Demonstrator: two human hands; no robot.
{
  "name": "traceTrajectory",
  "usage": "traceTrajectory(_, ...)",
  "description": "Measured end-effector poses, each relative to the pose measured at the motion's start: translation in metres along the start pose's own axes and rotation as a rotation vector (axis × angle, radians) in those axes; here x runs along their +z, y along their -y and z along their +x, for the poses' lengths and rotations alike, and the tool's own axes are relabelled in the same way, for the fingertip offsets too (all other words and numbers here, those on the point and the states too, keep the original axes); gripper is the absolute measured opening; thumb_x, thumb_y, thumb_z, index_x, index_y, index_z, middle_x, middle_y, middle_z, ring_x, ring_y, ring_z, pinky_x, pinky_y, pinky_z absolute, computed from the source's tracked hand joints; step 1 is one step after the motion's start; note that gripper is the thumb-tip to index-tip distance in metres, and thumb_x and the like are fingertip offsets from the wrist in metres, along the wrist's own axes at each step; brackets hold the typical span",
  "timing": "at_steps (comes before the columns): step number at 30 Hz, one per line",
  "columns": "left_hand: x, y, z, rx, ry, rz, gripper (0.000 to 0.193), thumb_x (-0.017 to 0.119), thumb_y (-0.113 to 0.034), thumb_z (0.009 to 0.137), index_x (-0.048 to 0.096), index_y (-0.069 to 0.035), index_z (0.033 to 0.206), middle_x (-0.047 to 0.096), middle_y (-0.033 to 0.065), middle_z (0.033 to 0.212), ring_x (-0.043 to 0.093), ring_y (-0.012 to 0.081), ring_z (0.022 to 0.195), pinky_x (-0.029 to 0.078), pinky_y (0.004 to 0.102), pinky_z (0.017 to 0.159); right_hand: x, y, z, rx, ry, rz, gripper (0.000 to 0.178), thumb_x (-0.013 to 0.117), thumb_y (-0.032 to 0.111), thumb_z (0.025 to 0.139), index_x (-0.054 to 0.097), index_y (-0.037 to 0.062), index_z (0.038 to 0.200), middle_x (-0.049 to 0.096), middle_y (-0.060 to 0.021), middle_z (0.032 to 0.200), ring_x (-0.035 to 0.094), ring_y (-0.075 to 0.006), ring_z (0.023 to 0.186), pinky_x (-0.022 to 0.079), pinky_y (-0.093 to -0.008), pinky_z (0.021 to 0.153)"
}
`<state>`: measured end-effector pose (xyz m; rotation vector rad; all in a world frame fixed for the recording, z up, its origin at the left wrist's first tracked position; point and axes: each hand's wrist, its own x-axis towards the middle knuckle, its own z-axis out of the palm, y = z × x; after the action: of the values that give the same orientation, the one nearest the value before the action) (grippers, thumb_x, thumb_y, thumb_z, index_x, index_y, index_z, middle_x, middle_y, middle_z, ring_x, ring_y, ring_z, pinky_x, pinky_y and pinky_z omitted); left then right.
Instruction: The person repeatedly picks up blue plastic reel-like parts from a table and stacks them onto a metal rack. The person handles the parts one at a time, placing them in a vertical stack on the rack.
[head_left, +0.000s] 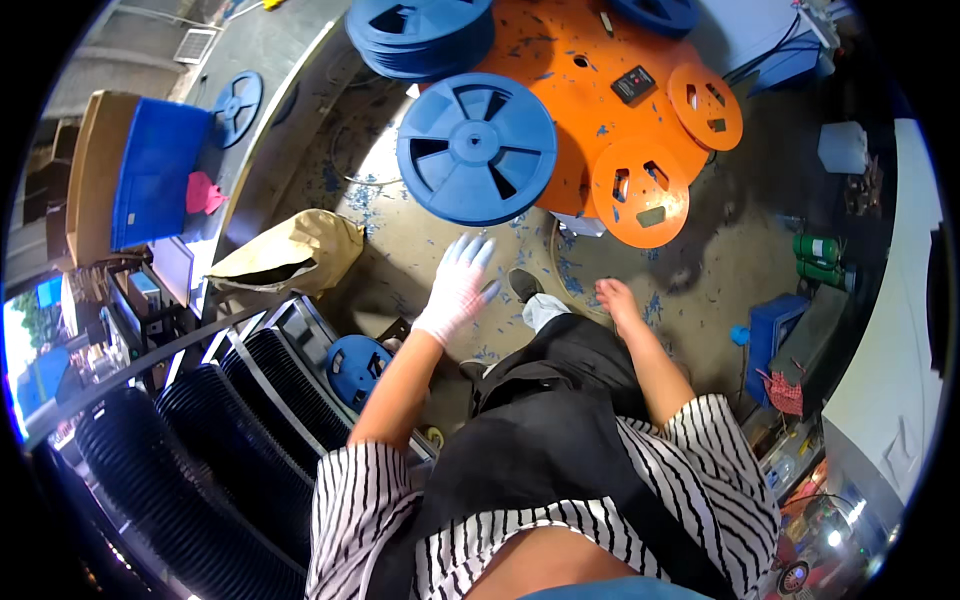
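My left hand (pixel 460 285), in a white glove with bluish fingertips, is stretched out with its fingers apart and holds nothing. Just beyond its fingertips lies a large blue plastic reel (pixel 475 142) with cut-out windows, at the near left edge of an orange table (pixel 572 130); no contact shows. My bare right hand (pixel 618 303) hangs over the floor with loosely bent fingers and nothing visible in it. Nearest to it is an orange reel (pixel 640 195) on the table's near edge. Behind the blue reel rises a stack of blue reels (pixel 420 40).
Another orange reel (pixel 705 107) and a small black box (pixel 633 85) rest on the table. A yellowish sack (pixel 300 250) stands at left, near a rack of black reels (pixel 200 450). Blue scraps litter the floor (pixel 400 290). A blue crate (pixel 775 340) stands right.
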<state>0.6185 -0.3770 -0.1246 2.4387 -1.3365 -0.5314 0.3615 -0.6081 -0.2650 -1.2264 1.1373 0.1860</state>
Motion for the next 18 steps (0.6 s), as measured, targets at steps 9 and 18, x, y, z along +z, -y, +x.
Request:
traceTrajectory(9,0.069,0.025,0.139,-0.091,0.163,0.753,0.057,0.062,-0.036,0.078,0.05,-0.004,0.123,0.057,0.0162,0.118,0.044,0.0304,0.124,0.016,0.054,0.111,-0.043,-0.06,-0.035,0.322,-0.135,0.16,0.034,0.054,0.034,0.094,0.061,0.0057,0.112,0.063,-0.0048,0.103,0.058,-0.0135,0.087,0.045,-0.028,0.077)
traceTrajectory(18,0.085,0.021,0.177,-0.101,0.46,0.561,0.027,0.063,-0.026,0.077,0.06,-0.009,0.097,0.066,0.0069,0.095,0.061,0.0216,0.092,0.043,0.0347,0.082,-0.007,-0.04,-0.012,0.248,0.0,0.171,0.034,0.054,0.034,0.094,0.06,0.0062,0.113,0.063,-0.0052,0.107,0.06,-0.0142,0.092,0.046,-0.0284,0.079)
